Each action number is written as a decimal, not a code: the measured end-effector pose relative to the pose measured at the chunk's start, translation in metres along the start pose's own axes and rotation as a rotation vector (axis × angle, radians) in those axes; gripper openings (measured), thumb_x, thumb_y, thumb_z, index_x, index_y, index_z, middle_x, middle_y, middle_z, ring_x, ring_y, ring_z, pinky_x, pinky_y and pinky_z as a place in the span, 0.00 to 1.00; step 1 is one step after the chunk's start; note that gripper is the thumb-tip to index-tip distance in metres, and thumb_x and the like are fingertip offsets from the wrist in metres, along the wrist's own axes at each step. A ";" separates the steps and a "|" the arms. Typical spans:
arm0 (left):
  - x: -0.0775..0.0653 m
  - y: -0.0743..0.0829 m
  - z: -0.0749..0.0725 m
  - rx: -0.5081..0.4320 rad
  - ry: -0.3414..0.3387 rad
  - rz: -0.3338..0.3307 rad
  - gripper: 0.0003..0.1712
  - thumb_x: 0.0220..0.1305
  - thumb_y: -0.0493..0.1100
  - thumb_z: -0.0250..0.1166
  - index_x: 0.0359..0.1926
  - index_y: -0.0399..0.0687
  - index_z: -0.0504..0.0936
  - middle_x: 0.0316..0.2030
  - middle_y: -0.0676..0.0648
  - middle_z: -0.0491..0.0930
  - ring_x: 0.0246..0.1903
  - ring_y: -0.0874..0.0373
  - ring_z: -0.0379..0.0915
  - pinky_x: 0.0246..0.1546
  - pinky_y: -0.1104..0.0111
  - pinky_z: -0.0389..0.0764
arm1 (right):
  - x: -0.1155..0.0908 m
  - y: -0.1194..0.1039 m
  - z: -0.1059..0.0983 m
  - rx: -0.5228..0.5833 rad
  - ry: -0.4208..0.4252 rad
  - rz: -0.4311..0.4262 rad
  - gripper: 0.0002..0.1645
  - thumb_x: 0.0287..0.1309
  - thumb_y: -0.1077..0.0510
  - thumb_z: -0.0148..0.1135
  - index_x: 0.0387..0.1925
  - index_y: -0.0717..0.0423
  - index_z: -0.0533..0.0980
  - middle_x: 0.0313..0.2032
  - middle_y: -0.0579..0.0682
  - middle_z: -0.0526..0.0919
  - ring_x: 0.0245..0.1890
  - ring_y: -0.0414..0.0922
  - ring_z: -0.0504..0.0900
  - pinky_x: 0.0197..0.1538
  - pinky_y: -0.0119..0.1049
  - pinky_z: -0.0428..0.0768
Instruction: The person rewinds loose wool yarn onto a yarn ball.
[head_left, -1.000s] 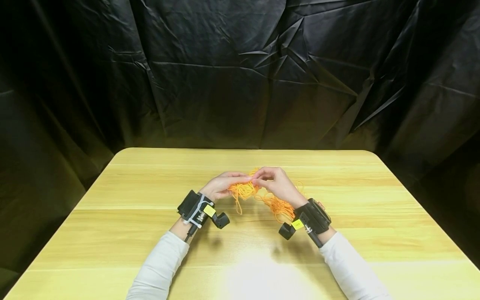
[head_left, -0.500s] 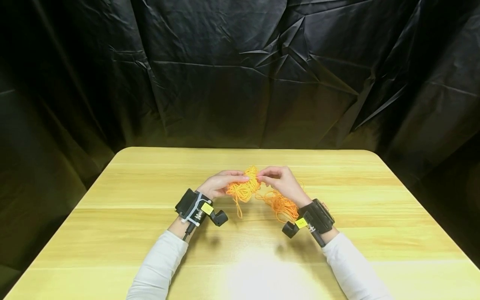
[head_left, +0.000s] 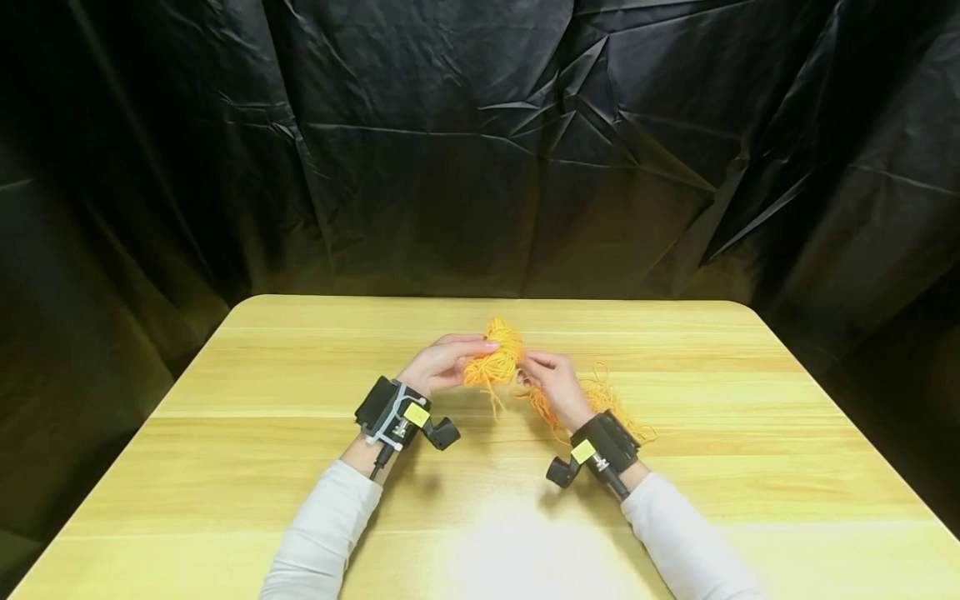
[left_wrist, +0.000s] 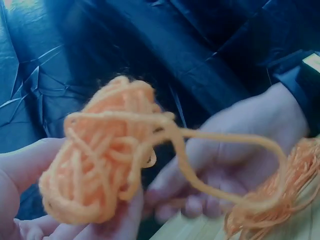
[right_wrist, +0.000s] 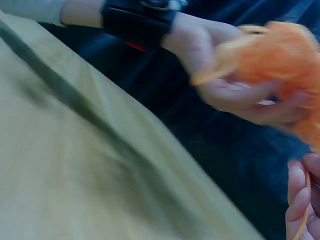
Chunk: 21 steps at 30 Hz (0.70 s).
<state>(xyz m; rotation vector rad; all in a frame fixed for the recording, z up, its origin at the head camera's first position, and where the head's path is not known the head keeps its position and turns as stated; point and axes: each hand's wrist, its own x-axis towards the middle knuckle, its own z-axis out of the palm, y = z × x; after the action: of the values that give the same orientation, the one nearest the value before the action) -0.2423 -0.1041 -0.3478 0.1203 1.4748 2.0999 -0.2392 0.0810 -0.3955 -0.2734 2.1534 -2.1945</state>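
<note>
In the head view my left hand (head_left: 441, 363) grips a wound bundle of orange yarn (head_left: 502, 357) above the table, thumb on its near face. A loop of yarn (left_wrist: 281, 165) stands out from the bundle in the left wrist view. Just right of the bundle is my right hand (head_left: 557, 385). The right wrist view has a yarn strand (right_wrist: 305, 220) running between that hand's fingers (right_wrist: 296, 177), pinched by them. Loose tangled yarn (head_left: 618, 408) lies on the table behind and beside the right wrist, partly hidden by it.
The wooden table (head_left: 300, 500) has rounded far corners, and a bright glare lies on its near middle. Behind it hangs a creased black curtain (head_left: 420, 208). Black wrist mounts with small cameras (head_left: 442, 433) stick out from both wrists.
The yarn bundle has tilted more upright in the left hand and moved slightly away. My right hand has swung lower and leftward at the wrist, uncovering more of the loose yarn.
</note>
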 end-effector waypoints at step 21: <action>0.008 -0.011 0.010 -0.107 0.272 0.231 0.10 0.58 0.31 0.55 0.42 0.34 0.70 0.31 0.46 0.77 0.30 0.59 0.76 0.32 0.72 0.79 | -0.039 -0.029 0.031 -0.554 -0.371 -0.365 0.11 0.59 0.63 0.51 0.29 0.63 0.79 0.23 0.55 0.80 0.23 0.49 0.77 0.26 0.26 0.75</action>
<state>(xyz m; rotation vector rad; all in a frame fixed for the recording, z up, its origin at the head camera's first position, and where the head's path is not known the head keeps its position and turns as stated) -0.2405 -0.0893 -0.3550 -0.0397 1.5603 2.4567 -0.1929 0.0573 -0.3700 -1.0757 2.5707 -1.4449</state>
